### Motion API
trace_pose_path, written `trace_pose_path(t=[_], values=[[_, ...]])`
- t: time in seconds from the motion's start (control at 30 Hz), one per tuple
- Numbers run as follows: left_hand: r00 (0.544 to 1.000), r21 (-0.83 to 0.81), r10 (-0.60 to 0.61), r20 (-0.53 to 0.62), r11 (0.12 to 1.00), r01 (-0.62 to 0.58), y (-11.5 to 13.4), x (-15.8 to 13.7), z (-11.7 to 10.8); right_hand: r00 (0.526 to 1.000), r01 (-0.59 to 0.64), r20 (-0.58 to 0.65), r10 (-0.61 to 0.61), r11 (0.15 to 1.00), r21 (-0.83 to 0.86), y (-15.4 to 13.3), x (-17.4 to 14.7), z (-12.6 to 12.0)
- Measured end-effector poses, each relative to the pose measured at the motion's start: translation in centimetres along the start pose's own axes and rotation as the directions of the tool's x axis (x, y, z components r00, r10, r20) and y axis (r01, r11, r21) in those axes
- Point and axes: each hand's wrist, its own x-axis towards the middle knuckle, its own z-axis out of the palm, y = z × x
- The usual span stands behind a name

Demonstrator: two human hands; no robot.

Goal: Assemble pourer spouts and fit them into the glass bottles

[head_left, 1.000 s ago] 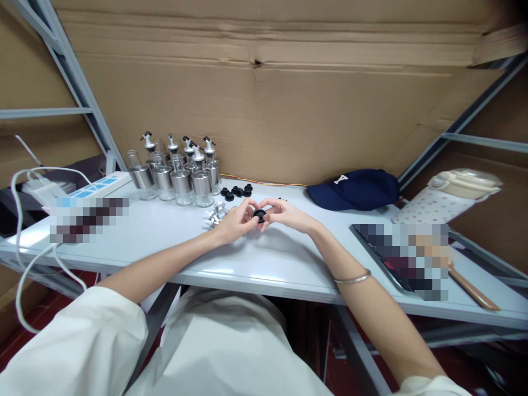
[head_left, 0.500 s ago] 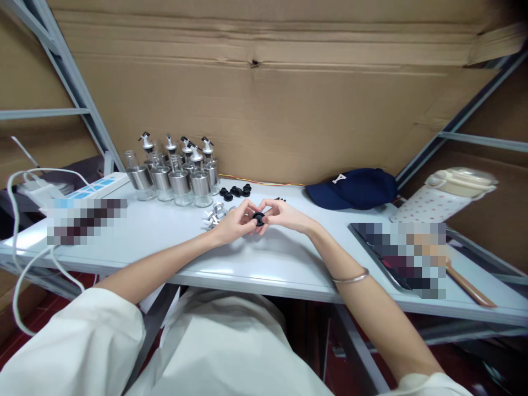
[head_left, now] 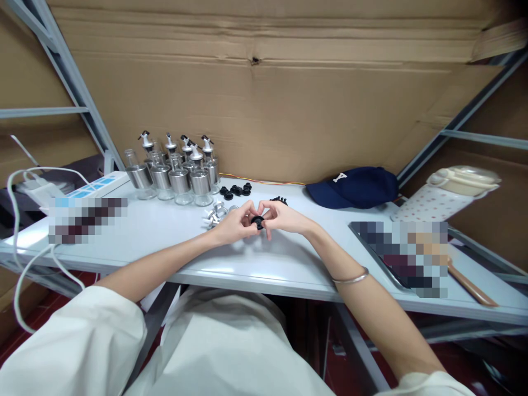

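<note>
A small round black stopper (head_left: 258, 221) is held between both hands above the middle of the white table. My left hand (head_left: 237, 224) pinches it from the left, fingers closed. From the right, my right hand (head_left: 279, 216) grips its rim with thumb and fingertips. Beside my left hand lie silver pourer tops (head_left: 215, 214), partly hidden by it. Several more black stoppers (head_left: 236, 190) rest farther back. Just behind my right hand sits a group of small black pieces (head_left: 279, 200), whose kind I cannot make out.
Several glass and steel oil bottles (head_left: 179, 179) stand at the back left, some topped with pourers. A power strip (head_left: 99, 187) with white cables lies on the left. To the right are a navy cap (head_left: 355, 188), a dotted tumbler (head_left: 443, 195) and a blurred-out flat item.
The black stopper has tilted and shifted slightly down between my hands. My right fingers have changed their hold on it, one finger now pointing lower.
</note>
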Motion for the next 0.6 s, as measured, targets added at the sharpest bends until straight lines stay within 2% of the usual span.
trace_pose_path(t=[0.33, 0.53, 0.6], values=[[0.997, 0.092, 0.065, -0.043, 0.994, -0.061, 0.03, 0.05, -0.09, 0.999, 0.017, -0.044, -0.018, 0.999, -0.027, -0.6, -0.12, 0.49], [0.995, 0.081, 0.054, -0.088, 0.996, -0.047, 0.63, 0.06, -0.08, 0.995, 0.063, 0.074, -0.068, 0.996, 0.066, 0.03, 0.03, -0.17], [0.995, 0.059, 0.055, -0.086, 0.997, -0.05, 0.69, 0.06, -0.03, 0.995, 0.062, 0.078, -0.067, 0.996, 0.063, 0.11, -0.02, -0.36]])
